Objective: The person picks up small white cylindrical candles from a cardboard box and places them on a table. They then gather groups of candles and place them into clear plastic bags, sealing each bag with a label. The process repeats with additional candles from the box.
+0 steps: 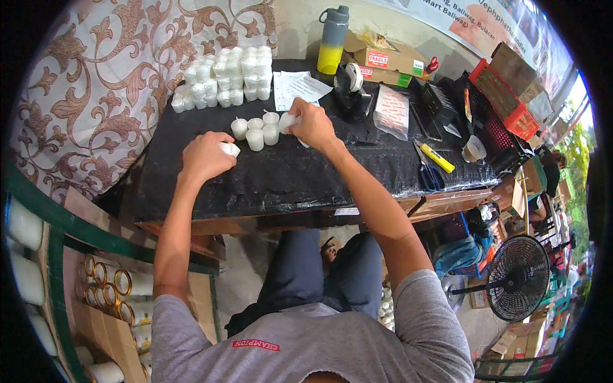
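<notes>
Several small white votive candles (255, 139) with short wicks stand close together on the black-covered table (287, 172). At the right of this cluster my right hand (313, 126) is closed on another white candle (289, 121), held between thumb and fingers. My left hand (207, 157), on the near left side, is closed around a white candle (230, 149), mostly covered by the fingers. Behind the cluster, stacked packs of white candles (244, 71) in clear wrap sit at the table's back left.
Papers (299, 88), a tape dispenser (349, 83), a grey and yellow bottle (332, 41) and a cardboard box (386, 57) line the back. Scissors (431, 172) and a yellow marker (438, 157) lie at right. A black fan (518, 279) stands beyond the table; gold-rimmed jars (121, 282) are at lower left.
</notes>
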